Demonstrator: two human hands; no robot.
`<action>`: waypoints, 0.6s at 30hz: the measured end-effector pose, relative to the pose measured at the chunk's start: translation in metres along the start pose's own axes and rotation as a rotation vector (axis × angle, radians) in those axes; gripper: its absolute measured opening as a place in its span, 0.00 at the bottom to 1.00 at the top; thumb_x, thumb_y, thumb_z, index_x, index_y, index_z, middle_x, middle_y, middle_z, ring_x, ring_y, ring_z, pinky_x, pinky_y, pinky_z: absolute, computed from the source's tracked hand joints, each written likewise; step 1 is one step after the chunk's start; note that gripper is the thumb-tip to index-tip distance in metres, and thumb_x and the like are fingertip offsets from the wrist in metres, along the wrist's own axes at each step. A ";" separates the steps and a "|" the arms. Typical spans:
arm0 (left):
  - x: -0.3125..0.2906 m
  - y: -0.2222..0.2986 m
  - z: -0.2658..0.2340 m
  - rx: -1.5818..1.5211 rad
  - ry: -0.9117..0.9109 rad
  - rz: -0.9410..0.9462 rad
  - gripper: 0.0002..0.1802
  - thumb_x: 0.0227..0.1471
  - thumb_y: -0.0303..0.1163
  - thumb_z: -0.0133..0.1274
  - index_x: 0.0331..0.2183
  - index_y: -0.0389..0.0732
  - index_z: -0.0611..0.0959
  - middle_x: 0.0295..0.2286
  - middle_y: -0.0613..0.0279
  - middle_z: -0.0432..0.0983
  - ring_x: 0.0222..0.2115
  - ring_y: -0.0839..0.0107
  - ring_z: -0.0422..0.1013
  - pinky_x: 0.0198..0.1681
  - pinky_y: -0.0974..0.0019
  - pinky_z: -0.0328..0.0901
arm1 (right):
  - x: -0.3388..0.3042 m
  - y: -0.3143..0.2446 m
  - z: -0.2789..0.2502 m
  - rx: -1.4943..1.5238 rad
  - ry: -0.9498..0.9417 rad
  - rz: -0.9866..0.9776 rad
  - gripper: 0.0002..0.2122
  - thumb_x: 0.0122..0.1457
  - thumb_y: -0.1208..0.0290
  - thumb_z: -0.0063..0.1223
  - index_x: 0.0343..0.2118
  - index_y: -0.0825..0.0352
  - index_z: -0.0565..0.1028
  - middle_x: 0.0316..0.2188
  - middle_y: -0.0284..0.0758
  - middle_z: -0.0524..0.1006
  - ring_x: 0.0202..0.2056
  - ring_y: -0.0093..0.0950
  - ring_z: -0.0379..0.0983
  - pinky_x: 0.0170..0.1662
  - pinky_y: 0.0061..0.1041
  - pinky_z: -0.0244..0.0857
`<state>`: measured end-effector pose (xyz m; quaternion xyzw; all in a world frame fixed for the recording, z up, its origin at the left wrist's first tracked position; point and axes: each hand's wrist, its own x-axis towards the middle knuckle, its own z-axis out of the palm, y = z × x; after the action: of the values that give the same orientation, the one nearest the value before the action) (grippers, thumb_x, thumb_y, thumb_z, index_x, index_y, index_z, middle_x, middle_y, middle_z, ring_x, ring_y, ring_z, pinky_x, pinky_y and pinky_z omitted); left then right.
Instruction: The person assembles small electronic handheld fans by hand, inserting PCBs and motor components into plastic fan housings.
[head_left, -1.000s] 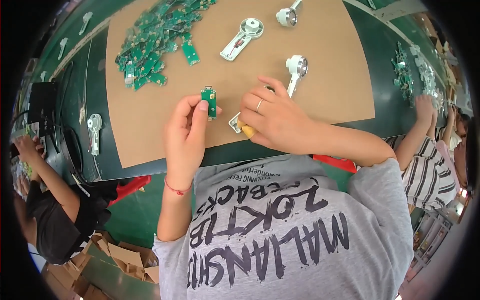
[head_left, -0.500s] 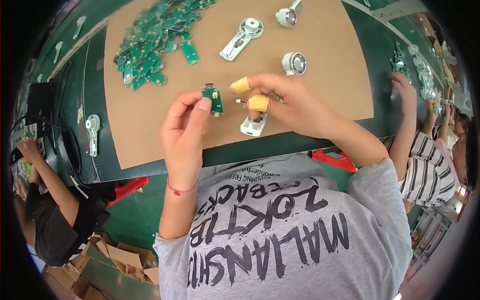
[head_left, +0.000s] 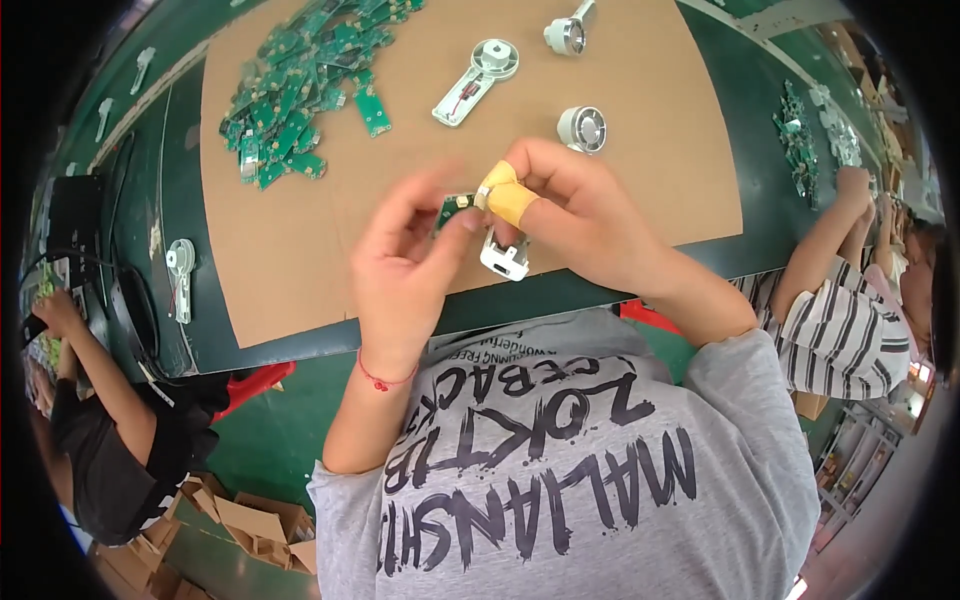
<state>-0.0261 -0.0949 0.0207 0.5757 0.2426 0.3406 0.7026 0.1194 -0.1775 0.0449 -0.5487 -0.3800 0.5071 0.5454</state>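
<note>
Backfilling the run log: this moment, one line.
left hand: holds green board; right hand: yellow-covered fingers at board, white housing below; board pile: on brown sheet

Little green circuit board [head_left: 453, 210] is tilting in mid-air, partly hidden, with a pale blocky component showing on its face. A tiny white plug [head_left: 482, 197] is hovering right at it, can't tell if they're touching. White fan handle [head_left: 504, 257] is sitting just below, dark slot facing out.
</note>
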 end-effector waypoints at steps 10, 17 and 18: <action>0.000 0.000 0.010 0.477 0.078 0.372 0.17 0.45 0.16 0.50 0.40 0.37 0.79 0.32 0.60 0.71 0.29 0.74 0.69 0.31 0.74 0.63 | 0.000 -0.004 0.008 0.070 -0.023 0.007 0.04 0.57 0.74 0.42 0.30 0.69 0.66 0.21 0.28 0.69 0.24 0.14 0.64 0.28 0.15 0.59; 0.000 -0.002 0.011 0.591 0.145 0.504 0.20 0.43 0.13 0.49 0.41 0.36 0.79 0.32 0.57 0.71 0.29 0.71 0.69 0.31 0.72 0.64 | 0.001 -0.004 0.011 0.172 -0.009 0.034 0.02 0.52 0.78 0.44 0.27 0.70 0.67 0.20 0.29 0.71 0.23 0.14 0.67 0.26 0.15 0.62; 0.000 -0.001 0.011 0.590 0.144 0.502 0.20 0.43 0.13 0.49 0.41 0.36 0.79 0.32 0.57 0.71 0.29 0.71 0.69 0.31 0.72 0.64 | 0.001 -0.004 0.011 0.165 -0.011 0.038 0.02 0.53 0.78 0.44 0.26 0.69 0.67 0.20 0.29 0.71 0.23 0.14 0.67 0.25 0.14 0.62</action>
<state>-0.0179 -0.1026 0.0225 0.7690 0.2303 0.4572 0.3829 0.1089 -0.1741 0.0497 -0.5061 -0.3295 0.5501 0.5768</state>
